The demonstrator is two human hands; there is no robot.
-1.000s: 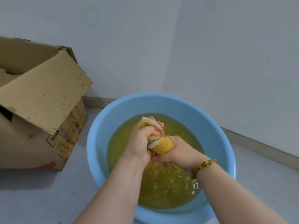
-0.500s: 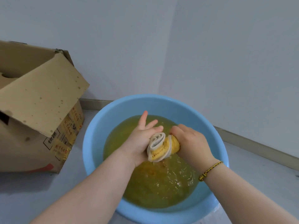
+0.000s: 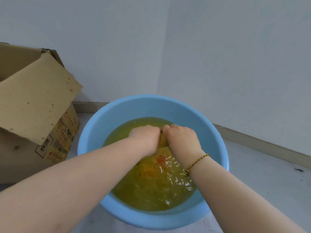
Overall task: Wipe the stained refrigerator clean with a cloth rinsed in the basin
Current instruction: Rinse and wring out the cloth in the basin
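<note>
Both hands are down in the round light-blue plastic basin (image 3: 94, 132), fists side by side and knuckles nearly touching. The left hand (image 3: 146, 140) is curled tight, and the right hand (image 3: 182, 140) likewise; each grips the yellow-stained wet cloth (image 3: 164, 143), of which a narrow strip shows in the gap between the two fists. The fingertips are tucked under and out of sight. More of the cloth trails from below the fingers toward the person, sunk under the surface, with an orange-red patch on it. The cloudy yellow-green water (image 3: 151, 192) surrounds the fingers and ripples just beside the right wrist, which wears a thin braided yellow-and-dark bracelet (image 3: 196, 163). Well to the left of the fingers stands a brown cardboard box (image 3: 33, 106) with an open, spotted flap and printed labels on its side, close beside the basin's rim. Beyond the fingers two pale walls (image 3: 117, 47) meet in a corner, with a grey baseboard (image 3: 252, 145) along the pale floor (image 3: 260, 179).
</note>
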